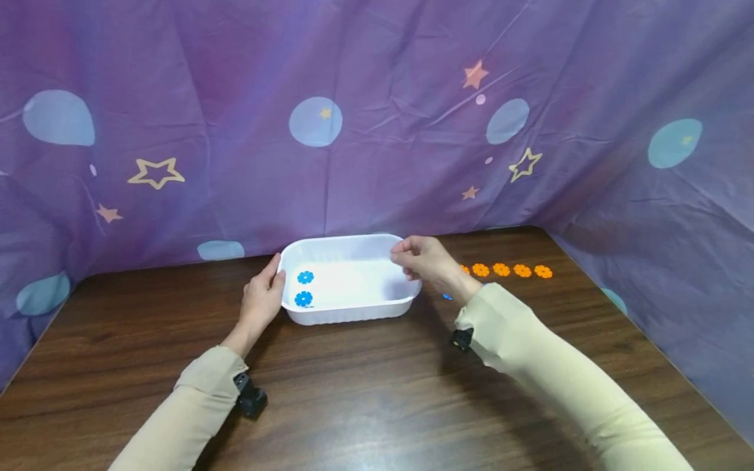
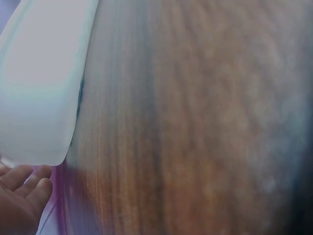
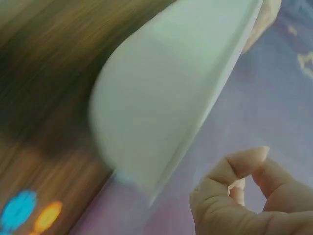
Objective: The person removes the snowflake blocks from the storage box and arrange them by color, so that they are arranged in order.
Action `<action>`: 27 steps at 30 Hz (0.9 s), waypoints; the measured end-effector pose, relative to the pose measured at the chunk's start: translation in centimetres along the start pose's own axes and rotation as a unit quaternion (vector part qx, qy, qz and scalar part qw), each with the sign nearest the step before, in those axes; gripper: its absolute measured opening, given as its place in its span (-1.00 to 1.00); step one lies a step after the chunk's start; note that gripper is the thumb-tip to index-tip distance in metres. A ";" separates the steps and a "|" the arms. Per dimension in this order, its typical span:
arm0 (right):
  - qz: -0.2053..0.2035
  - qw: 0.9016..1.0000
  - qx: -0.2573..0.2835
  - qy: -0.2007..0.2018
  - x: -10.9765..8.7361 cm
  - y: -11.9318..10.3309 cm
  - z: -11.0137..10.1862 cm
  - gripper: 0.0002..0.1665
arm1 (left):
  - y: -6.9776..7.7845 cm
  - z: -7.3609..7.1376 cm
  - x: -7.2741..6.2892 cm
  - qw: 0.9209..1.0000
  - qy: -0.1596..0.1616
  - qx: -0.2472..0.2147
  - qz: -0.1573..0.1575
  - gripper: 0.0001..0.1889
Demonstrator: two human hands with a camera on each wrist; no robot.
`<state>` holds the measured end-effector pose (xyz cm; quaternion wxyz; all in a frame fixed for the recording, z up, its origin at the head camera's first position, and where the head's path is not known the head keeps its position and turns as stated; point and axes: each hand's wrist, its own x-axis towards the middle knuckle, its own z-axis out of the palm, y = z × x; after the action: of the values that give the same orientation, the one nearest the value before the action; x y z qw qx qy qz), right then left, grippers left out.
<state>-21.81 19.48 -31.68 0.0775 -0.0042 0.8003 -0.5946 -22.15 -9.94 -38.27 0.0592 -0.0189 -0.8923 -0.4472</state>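
My left hand grips the left end of a white tray, its thumb near the rim. In the left wrist view, that hand's fingers lie against the tray's end. Two blue flower-shaped pieces lie in the tray's left side, with a sliver of blue beside the front wall. Over the tray's right end is my right hand. Seen from the right wrist, the right hand has thumb and index fingertip together; no piece shows between them. The tray stands apart from those fingertips there.
Right of the tray, a row of several orange flower-shaped pieces lies on the brown wooden table. A blue piece is partly hidden by my right wrist. A purple patterned cloth hangs right behind the tray.
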 end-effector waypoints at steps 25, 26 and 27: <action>0.007 0.954 -0.259 -0.150 4.6 -0.3 13.7 -0.66 | 0.0 -0.1 0.0 1.000 0.001 0.002 0.009 -0.50; 0.004 0.951 -0.273 -0.148 4.6 -0.3 14.0 -0.65 | -0.1 -0.1 0.0 1.000 0.003 0.003 0.010 -0.50; 0.000 0.946 -0.290 -0.145 4.6 -0.4 14.2 -0.64 | -0.1 -0.1 0.0 1.000 0.004 0.004 0.010 -0.50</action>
<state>-24.61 5.42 -35.82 0.1879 -0.1131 0.9182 -0.3300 -22.18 -10.06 -38.31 0.0673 -0.0258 -0.8935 -0.4433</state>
